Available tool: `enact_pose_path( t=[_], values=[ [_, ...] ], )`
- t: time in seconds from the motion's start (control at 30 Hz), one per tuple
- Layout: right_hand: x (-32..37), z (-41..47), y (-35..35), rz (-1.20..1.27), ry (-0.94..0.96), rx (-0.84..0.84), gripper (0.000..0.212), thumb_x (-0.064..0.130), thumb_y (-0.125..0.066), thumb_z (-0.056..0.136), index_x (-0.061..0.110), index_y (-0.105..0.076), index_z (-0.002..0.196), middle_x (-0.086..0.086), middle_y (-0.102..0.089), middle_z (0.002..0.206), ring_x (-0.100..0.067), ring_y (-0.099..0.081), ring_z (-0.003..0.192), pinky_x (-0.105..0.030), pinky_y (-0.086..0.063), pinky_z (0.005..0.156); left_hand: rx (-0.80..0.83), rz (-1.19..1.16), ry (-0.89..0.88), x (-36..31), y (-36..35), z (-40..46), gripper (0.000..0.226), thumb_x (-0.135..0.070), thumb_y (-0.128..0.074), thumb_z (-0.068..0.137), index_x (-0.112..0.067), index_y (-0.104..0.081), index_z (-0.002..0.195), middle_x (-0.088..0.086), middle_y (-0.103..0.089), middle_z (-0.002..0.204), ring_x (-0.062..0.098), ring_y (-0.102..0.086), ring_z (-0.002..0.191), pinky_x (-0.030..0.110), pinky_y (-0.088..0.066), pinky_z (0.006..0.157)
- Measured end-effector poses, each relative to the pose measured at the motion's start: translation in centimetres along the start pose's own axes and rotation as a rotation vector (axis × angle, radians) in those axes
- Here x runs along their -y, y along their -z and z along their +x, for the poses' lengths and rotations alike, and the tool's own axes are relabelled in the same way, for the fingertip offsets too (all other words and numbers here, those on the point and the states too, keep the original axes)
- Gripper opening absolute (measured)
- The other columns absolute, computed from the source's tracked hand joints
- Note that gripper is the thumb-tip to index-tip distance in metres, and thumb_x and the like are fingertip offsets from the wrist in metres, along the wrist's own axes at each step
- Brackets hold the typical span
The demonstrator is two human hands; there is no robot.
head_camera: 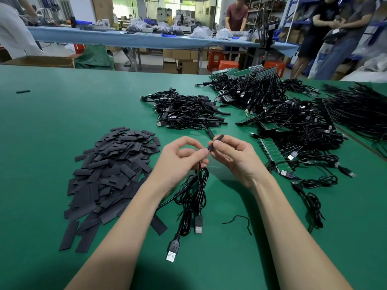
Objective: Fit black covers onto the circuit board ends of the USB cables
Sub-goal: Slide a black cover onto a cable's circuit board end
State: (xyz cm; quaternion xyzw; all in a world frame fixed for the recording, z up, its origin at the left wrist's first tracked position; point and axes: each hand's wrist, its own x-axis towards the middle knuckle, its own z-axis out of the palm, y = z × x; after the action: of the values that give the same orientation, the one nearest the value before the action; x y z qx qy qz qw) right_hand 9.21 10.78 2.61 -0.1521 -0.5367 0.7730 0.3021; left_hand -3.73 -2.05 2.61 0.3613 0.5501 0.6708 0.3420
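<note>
Right hand pinches a black cover; left hand pinches the cable just below. Risk: misaligned board snags, buckling the cover.

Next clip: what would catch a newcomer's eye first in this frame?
Mid-frame, the left hand and right hand pinch a black cover over a cable end. A heap of flat black covers lies left of them on the green table, and tangled USB cables with green circuit boards fill the right.
</note>
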Motion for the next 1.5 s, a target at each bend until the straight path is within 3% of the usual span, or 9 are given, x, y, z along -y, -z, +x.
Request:
enact_pose_path(
  t=[0.1, 0.27, 0.53, 0.9, 1.03, 1.2, 1.3, 1.5],
  values=[
    [0.1, 0.1, 0.2, 0.054, -0.030, -0.073, 0.010, 0.010, -0.079, 0.072, 0.010, -0.081, 0.083, -0.011, -0.077, 0.092, -0.014, -0.073, 0.083, -0.018, -0.057, 0.075, -0.025, 0.186, -0.165, 0.2, -0.1, 0.0, 0.010, -0.005, -0.080, 0.083, -0.010, -0.073, 0.087, 0.008, -0.078, 0.080, 0.021, -0.077, 0.076, 0.021, -0.058, 0.074],
    [0.0, 0.1, 0.2, 0.128, -0.094, -0.094, 0.017, 0.009, -0.079, 0.074, 0.004, -0.078, 0.090, -0.012, -0.076, 0.095, -0.016, -0.074, 0.082, -0.016, -0.057, 0.071, -0.019, 0.235, -0.233, 0.5, 0.2, 0.1, 0.009, -0.005, -0.081, 0.083, -0.013, -0.077, 0.083, 0.005, -0.077, 0.077, 0.020, -0.076, 0.074, 0.023, -0.059, 0.073],
    [-0.1, -0.1, -0.1, 0.136, -0.149, -0.048, 0.024, 0.009, -0.078, 0.076, 0.000, -0.073, 0.098, -0.012, -0.076, 0.095, -0.016, -0.074, 0.081, -0.016, -0.057, 0.070, 0.003, 0.198, -0.233, 0.6, 0.2, -0.1, 0.008, -0.005, -0.080, 0.084, -0.013, -0.078, 0.084, 0.004, -0.078, 0.077, 0.016, -0.076, 0.072, 0.018, -0.056, 0.070],
    [-0.3, -0.1, -0.3, 0.088, -0.139, 0.032, 0.012, 0.013, -0.078, 0.079, 0.007, -0.080, 0.090, -0.010, -0.076, 0.096, -0.015, -0.073, 0.085, -0.018, -0.057, 0.077, -0.044, 0.071, -0.221, 0.8, 0.0, 0.0, 0.019, -0.003, -0.082, 0.080, -0.007, -0.064, 0.083, 0.013, -0.075, 0.069, 0.025, -0.076, 0.068, 0.023, -0.059, 0.070],
    [-0.3, -0.2, -0.7, 0.046, -0.077, 0.045, 0.020, 0.016, -0.084, 0.075, 0.010, -0.079, 0.093, -0.011, -0.077, 0.096, -0.016, -0.073, 0.086, -0.022, -0.057, 0.080, -0.054, 0.071, -0.221, 0.9, 0.2, 0.1, 0.018, 0.000, -0.081, 0.080, -0.005, -0.064, 0.082, 0.016, -0.074, 0.069, 0.025, -0.076, 0.067, 0.023, -0.059, 0.071],
    [-0.3, -0.4, -1.6, -0.133, 0.168, -0.015, 0.041, 0.005, -0.080, 0.082, 0.025, -0.070, 0.118, -0.015, -0.077, 0.099, -0.026, -0.073, 0.100, -0.035, -0.058, 0.088, -0.039, -0.003, -0.185, 0.8, 0.2, 0.0, 0.016, 0.006, -0.076, 0.082, -0.003, -0.063, 0.086, 0.018, -0.075, 0.075, 0.022, -0.076, 0.069, 0.023, -0.059, 0.072],
    [-0.1, -0.5, -2.0, -0.208, 0.242, -0.019, 0.039, 0.000, -0.078, 0.084, 0.028, -0.075, 0.110, -0.011, -0.077, 0.103, -0.024, -0.073, 0.097, -0.031, -0.059, 0.083, -0.038, -0.002, -0.171, 0.7, 0.3, -0.1, 0.016, 0.006, -0.076, 0.083, -0.003, -0.063, 0.088, 0.018, -0.076, 0.078, 0.022, -0.076, 0.072, 0.023, -0.059, 0.073],
    [0.0, -0.5, -2.2, -0.187, 0.242, -0.048, 0.028, -0.003, -0.077, 0.083, 0.020, -0.080, 0.099, -0.009, -0.077, 0.102, -0.023, -0.074, 0.089, -0.029, -0.059, 0.080, -0.047, 0.014, -0.168, 0.7, 0.3, -0.2, 0.016, 0.005, -0.077, 0.082, 0.000, -0.063, 0.088, 0.020, -0.075, 0.077, 0.024, -0.076, 0.072, 0.022, -0.058, 0.071]
  ],
)
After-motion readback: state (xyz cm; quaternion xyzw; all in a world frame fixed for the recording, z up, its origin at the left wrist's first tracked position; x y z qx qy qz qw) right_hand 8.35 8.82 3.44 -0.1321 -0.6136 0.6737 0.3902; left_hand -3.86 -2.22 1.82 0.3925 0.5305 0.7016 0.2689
